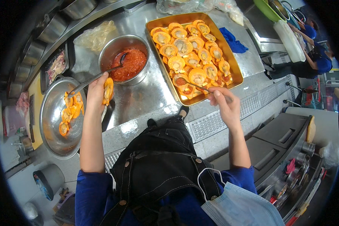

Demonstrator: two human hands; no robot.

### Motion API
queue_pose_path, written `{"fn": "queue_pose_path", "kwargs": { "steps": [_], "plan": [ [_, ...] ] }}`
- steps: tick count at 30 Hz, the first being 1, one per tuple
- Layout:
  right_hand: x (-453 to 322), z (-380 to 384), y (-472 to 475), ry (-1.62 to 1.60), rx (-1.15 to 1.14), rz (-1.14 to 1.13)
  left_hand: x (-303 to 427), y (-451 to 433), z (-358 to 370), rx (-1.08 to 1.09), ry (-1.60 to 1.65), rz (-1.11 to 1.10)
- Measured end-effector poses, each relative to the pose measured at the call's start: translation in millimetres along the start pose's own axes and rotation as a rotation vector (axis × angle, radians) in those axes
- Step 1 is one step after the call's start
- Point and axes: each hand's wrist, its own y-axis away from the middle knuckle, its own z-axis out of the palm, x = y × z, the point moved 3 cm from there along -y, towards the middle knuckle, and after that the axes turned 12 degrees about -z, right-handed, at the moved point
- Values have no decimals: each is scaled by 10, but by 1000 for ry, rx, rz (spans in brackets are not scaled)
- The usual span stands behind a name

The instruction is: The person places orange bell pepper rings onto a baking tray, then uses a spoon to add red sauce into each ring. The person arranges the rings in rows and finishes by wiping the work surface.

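Note:
My left hand [96, 89] grips scallops in orange half shells [108, 91], held on edge beside the steel pot [134, 80]. Chunky red sauce [134, 63] lies in that pot, with a ladle [87, 82] leaning in it; its handle runs by my left fingers, and whether they touch is unclear. My right hand [224, 104] holds a metal spoon [197, 86] over the near edge of the gold tray [237, 74]. Red sauce sits at the spoon's bowl. Scallops on the half shell [183, 46] fill the tray; several near its front carry red sauce.
At left, a steel colander [52, 121] holds several more scallops, beside a yellow cutting board [36, 113]. A plastic bag [97, 35] lies behind the pot. A blue cloth [233, 41] touches the tray's right side. Two co-workers [313, 56] stand far right. A face mask [240, 206] hangs below me.

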Motion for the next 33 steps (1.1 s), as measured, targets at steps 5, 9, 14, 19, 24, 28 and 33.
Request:
{"fn": "queue_pose_path", "kwargs": {
  "steps": [5,9,14,19,24,28,33],
  "plan": [
    [-150,52,77,188,-55,-106,22,-26,-14,53,-40,20],
    [-218,74,102,388,-134,-223,-62,-34,-20,115,12,-15],
    [-212,9,116,313,-55,-206,-146,171,35,89,23,38],
    [-211,-53,102,346,-82,-169,-363,232,-31,85,60,85],
    [-359,-53,95,-28,37,-215,-382,488,27,158,-167,297],
    [-536,496,-108,46,-345,-270,-354,631,184,131,-216,328],
    [-367,1035,-173,226,-545,-442,-411,669,205,88,-209,364]
  ]
}}
